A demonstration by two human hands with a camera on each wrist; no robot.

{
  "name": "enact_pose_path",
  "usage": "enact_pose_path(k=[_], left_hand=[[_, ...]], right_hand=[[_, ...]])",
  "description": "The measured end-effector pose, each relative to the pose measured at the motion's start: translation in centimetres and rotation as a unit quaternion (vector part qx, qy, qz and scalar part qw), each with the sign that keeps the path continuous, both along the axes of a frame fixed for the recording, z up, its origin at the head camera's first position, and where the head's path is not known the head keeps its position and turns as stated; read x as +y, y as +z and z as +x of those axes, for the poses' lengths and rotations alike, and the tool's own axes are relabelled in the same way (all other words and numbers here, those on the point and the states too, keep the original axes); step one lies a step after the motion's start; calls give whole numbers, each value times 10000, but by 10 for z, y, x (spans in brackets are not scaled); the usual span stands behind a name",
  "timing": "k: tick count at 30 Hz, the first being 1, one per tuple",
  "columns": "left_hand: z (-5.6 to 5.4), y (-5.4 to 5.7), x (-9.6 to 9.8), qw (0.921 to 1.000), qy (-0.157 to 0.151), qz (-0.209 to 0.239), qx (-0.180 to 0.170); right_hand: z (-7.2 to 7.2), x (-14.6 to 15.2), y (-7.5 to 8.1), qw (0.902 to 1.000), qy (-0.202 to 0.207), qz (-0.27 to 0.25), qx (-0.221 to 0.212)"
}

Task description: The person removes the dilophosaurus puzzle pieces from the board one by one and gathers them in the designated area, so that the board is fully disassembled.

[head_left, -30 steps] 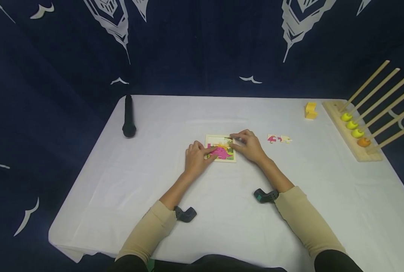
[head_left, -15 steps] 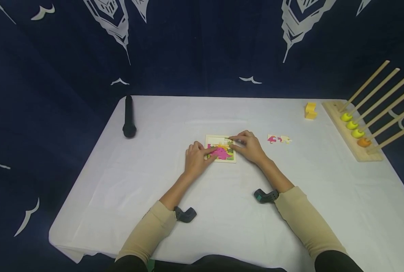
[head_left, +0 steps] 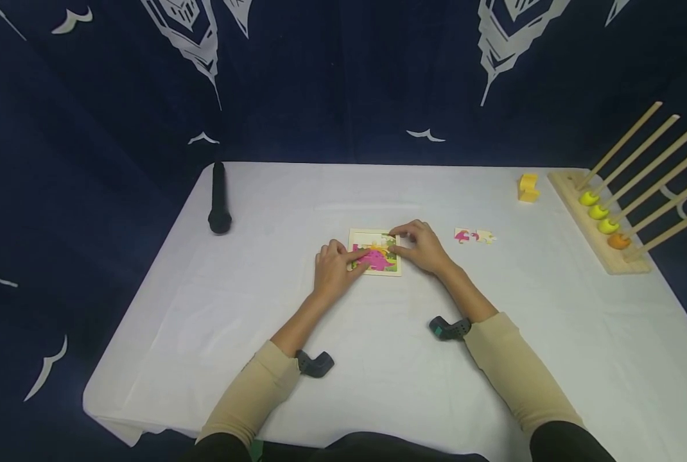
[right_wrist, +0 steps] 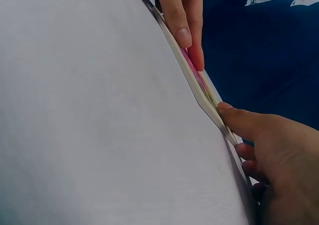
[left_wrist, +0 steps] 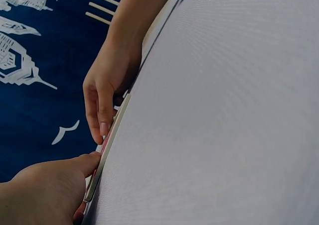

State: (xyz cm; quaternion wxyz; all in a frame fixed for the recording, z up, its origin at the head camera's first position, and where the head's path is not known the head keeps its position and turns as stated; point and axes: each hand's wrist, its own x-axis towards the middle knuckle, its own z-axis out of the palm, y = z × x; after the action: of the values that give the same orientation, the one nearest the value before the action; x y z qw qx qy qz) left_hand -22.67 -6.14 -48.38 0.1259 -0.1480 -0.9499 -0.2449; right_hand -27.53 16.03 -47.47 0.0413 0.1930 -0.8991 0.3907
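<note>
A small framed jigsaw puzzle (head_left: 386, 274) with a pink animal lies flat mid-table in the head view; its upper left part shows bare pale backing. My left hand (head_left: 333, 269) rests on its left side, thumb and index finger stretched over the picture. At the upper right corner my right hand (head_left: 427, 250) pinches a greenish puzzle piece (head_left: 386, 242) between thumb and index finger, mostly covered by the fingers. The right wrist view shows the right thumb on top of the frame (right_wrist: 202, 98), other fingers curled beside its edge. Two loose puzzle pieces (head_left: 462, 235) lie to the right.
A wooden peg stand (head_left: 586, 224) with yellow and orange beads stands at the table's right edge. Left of it is a yellow block (head_left: 528, 188). A black microphone-shaped object (head_left: 219, 199) lies at the back left. A dark blue curtain (head_left: 343, 83) hangs behind the table.
My right hand has shifted slightly left over the puzzle's upper right corner, and its forearm has moved a little too. The left hand and the loose pieces have stayed in place.
</note>
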Motion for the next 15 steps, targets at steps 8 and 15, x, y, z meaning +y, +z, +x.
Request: enact_pose_path(k=[8,15], left_hand=[[0,1,-1,10000,-39,34,-23],[0,1,-1,10000,-52,59,25]], right_hand=[[-3,-1,1,9997,2,-211,-103],[-3,-1,0,9993,-18,-368,92]])
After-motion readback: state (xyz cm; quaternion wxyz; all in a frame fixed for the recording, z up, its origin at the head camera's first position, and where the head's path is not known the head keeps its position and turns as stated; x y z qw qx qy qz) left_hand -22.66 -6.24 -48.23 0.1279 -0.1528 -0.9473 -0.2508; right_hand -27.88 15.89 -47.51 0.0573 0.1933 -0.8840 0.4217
